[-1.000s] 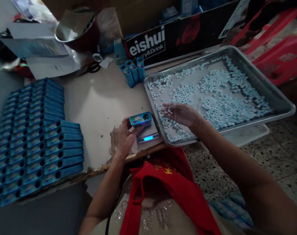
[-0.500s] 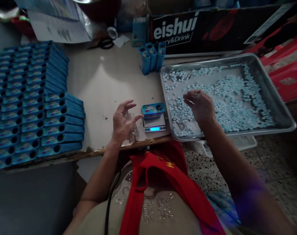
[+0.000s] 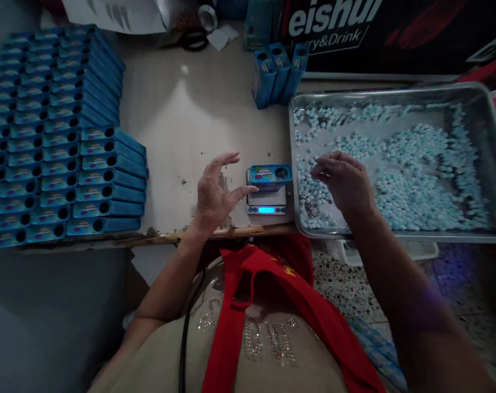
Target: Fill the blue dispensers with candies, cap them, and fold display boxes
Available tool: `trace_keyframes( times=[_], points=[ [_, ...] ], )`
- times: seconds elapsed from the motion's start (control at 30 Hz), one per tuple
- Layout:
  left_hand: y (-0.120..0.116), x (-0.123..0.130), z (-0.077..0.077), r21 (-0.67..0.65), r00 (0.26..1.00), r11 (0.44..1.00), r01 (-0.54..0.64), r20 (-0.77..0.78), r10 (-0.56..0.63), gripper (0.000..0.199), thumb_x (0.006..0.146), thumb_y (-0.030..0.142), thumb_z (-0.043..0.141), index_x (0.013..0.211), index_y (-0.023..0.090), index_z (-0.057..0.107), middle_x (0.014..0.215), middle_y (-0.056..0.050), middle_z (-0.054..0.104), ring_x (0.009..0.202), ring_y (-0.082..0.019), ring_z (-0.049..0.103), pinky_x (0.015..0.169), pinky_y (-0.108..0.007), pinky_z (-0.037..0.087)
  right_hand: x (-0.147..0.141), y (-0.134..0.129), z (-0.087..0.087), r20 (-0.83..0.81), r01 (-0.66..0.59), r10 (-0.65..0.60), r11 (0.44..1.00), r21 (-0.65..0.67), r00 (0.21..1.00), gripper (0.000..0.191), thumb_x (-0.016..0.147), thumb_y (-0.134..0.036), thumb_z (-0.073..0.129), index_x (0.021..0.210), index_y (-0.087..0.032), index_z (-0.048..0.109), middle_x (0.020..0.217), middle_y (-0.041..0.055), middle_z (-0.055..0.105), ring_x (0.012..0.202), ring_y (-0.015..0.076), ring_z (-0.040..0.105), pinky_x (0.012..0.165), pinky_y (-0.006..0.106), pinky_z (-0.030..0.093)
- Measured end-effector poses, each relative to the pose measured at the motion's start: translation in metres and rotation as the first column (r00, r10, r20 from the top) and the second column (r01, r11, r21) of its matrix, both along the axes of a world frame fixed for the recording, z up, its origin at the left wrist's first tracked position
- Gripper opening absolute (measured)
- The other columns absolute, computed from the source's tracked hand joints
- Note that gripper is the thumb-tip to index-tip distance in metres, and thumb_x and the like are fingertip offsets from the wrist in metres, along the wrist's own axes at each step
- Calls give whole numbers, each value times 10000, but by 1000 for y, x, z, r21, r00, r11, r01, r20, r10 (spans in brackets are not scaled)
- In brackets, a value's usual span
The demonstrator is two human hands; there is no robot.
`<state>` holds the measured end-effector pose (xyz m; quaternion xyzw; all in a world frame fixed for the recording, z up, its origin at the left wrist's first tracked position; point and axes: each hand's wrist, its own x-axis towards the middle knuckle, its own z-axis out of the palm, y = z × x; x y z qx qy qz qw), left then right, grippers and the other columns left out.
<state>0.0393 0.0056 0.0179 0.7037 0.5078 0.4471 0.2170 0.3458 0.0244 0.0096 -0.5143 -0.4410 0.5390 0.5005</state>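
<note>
A blue candy box (image 3: 268, 176) with a round hole in its top lies on a small digital scale (image 3: 266, 203), whose display glows blue. My left hand (image 3: 218, 191) is beside the box's left end, thumb and fingers spread apart, with nothing between them. Over the left part of a metal tray (image 3: 395, 237) hovers my right hand (image 3: 346, 180), its fingertips pinched together. Whatever they hold, if anything, is too small to make out. Small pale blue candies (image 3: 425, 199) are scattered and heaped in the tray.
Rows of blue boxes with round holes (image 3: 59, 136) fill the table's left side. Several upright blue boxes (image 3: 278, 73) stand behind the scale, before a black carton (image 3: 346, 41). Scissors (image 3: 192, 39) lie at the back. The table's wooden front edge (image 3: 239, 231) is chipped.
The view has shifted, so most things appear further right and higher. Both hands keep nearly the same poses, left by the box and right over the tray.
</note>
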Motion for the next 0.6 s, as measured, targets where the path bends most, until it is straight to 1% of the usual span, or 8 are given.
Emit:
trace_keyframes(
  times=[0.1,0.2,0.33,0.4,0.47,0.53,0.57,0.6],
  points=[
    [3,2,-5,-29,999,1000,8,-40,-9,750,753,572,894,1361,246,601,1303,-97,724,1240,-279,688,1118,-447,537,0,0,-1,-53,-1,2,1000,4,999,196,797,-491,804,823,-311,728,791,19,679,769,199,660,795,385,569],
    [5,5,-7,-72,998,997,18,-62,-22,734,743,561,906,1346,257,616,1307,-91,718,1247,-274,684,1122,-438,536,0,-1,1,-60,-7,7,1000,2,998,163,796,-478,805,813,-329,742,787,13,677,772,202,659,796,389,573],
    [4,10,-11,-116,997,992,50,-56,-57,696,754,541,909,1316,241,629,1298,-91,723,1242,-264,686,1120,-418,538,1,-3,3,-35,-44,44,999,-2,998,163,829,-483,777,830,-323,744,789,23,678,812,215,675,823,405,579],
    [5,12,-14,-144,996,987,69,-41,-75,639,779,515,901,1291,236,638,1278,-84,737,1211,-252,699,1088,-402,557,0,-4,3,-12,-58,58,998,6,998,169,862,-492,753,843,-325,734,800,29,687,852,227,694,834,413,582],
    [8,16,-17,-178,993,977,115,-13,-119,528,843,481,858,1264,241,646,1214,-62,761,1124,-225,725,1010,-372,592,-2,-3,2,-44,-50,49,999,-10,998,180,867,-498,749,877,-318,745,841,30,710,876,221,706,831,398,588],
    [14,23,-13,-181,982,966,186,-7,-190,409,922,429,786,1256,237,650,1154,-43,770,1046,-200,735,937,-342,609,-6,0,0,-118,-37,29,997,-69,993,263,864,-557,742,923,-302,760,899,31,739,858,205,710,787,371,600],
    [19,28,-7,-157,972,962,224,-39,-232,362,954,389,751,1264,233,652,1149,-40,765,1040,-196,729,929,-338,606,-8,2,0,-156,-40,21,992,-117,987,328,868,-609,725,939,-291,760,916,36,749,834,200,711,748,359,604],
    [23,34,0,-112,958,960,256,-102,-267,327,976,341,719,1278,232,656,1165,-42,755,1063,-200,715,950,-348,596,-9,4,-1,-191,-50,17,984,-172,981,394,876,-664,698,947,-281,755,920,43,756,807,200,711,705,351,604]
  ],
)
